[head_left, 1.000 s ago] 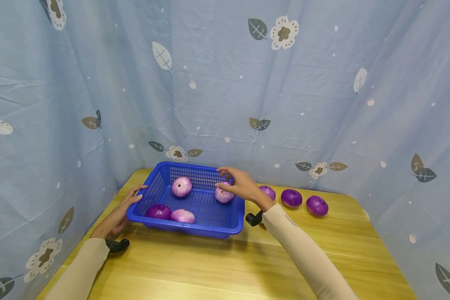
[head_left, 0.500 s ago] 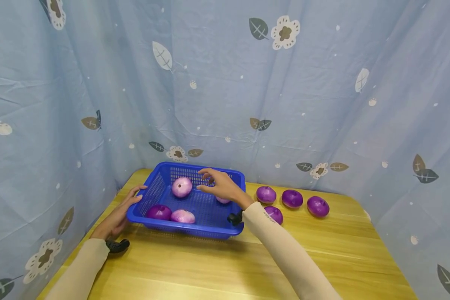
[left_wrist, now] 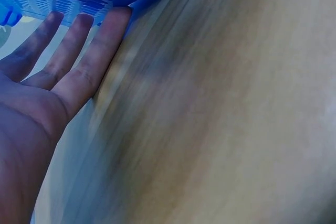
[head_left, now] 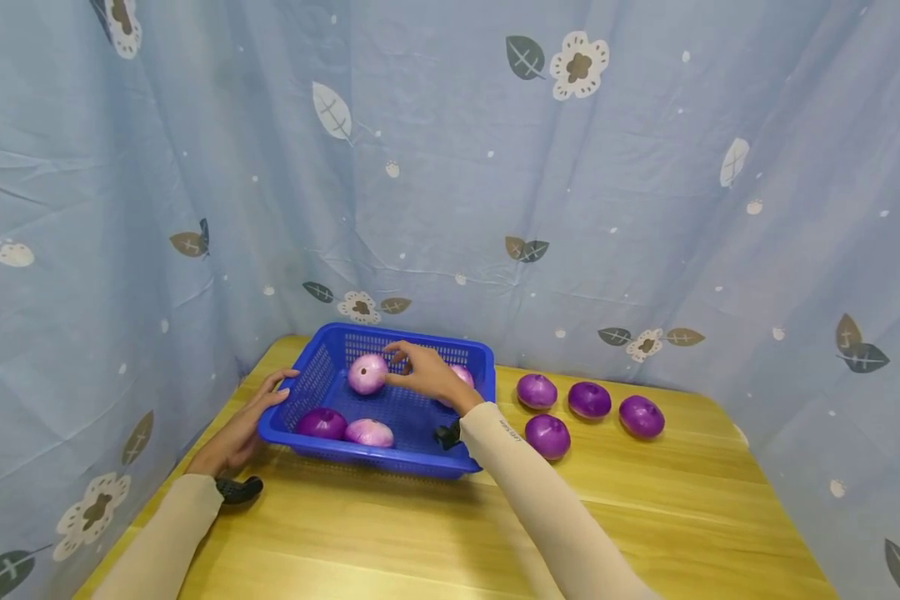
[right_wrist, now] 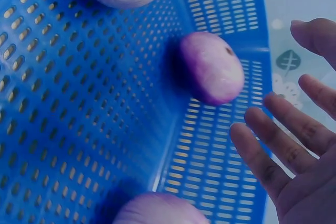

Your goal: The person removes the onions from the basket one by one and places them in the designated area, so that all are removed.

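Blue and perforated, the basket [head_left: 390, 455] is set on a wood-grained table [head_left: 345, 533]. Inside it, a pale onion [head_left: 366, 380] is seen near the back left corner, a dark purple onion [head_left: 322, 423] at the front left, a second pale onion [head_left: 370, 432] just beside that one, and a third pale onion [head_left: 462, 373] near the right wall, partly covered by the right hand [head_left: 427, 375]. That hand is held over the basket with fingers parted and slightly bent, near the first pale onion; nothing is gripped, and a small gap seems to be left, though contact is hard to judge. By the left hand [head_left: 243, 423], the basket's left side is touched with extended fingers. Four purple onions [head_left: 588, 401] are laid to the basket's right. The table is backed by a printed curtain [head_left: 435, 167].
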`<state>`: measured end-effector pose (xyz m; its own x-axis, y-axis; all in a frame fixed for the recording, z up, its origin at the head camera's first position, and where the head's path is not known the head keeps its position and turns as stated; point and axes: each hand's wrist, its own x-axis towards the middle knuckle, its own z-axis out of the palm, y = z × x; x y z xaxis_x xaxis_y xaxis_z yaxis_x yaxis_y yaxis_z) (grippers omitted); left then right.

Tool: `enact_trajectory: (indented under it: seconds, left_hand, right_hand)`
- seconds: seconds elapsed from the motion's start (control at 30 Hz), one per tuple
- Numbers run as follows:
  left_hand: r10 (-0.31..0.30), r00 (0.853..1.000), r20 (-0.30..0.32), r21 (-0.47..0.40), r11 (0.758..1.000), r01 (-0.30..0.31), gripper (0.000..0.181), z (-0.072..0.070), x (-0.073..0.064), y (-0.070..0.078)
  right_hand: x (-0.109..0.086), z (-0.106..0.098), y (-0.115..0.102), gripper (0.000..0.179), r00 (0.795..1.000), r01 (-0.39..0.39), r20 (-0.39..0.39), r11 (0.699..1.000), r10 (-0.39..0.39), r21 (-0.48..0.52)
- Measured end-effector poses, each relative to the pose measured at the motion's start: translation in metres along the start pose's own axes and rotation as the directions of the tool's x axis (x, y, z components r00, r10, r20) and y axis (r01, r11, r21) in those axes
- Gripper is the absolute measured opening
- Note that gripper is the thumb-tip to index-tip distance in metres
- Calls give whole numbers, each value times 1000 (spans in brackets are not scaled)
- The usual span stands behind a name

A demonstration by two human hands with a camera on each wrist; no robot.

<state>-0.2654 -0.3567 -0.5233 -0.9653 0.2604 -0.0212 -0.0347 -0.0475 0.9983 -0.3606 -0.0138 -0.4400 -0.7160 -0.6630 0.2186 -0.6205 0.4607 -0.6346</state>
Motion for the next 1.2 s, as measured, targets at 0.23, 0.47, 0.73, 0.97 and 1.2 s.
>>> enact_trajectory:
  seconds: [0.23,0.47,0.73,0.97,1.2]
  left_hand:
    - [6,1000,11,-18,1000,-6,45,0,-2,0]
    - [3,1000,6,-36,999,-3,45,0,-1,1]
    - [6,1000,2,-12,1000,-6,45,0,0,-1]
    - [2,1000,-10,12,1000,-2,43,-1,1,-2]
    - [-17,1000,-18,-1,1000,17,45,-1,1,-1]
  right_hand:
    - [6,17,8,55,1000,1,-2,1000,-1,-20]
    - [14,25,14,57,999,-34,4,998,34,-55]
    - [14,31,16,57,998,-44,40,987,38,153]
    - [12,33,8,59,992,-52,125,957,16,285]
    - [12,35,10,47,986,-30,163,998,21,56]
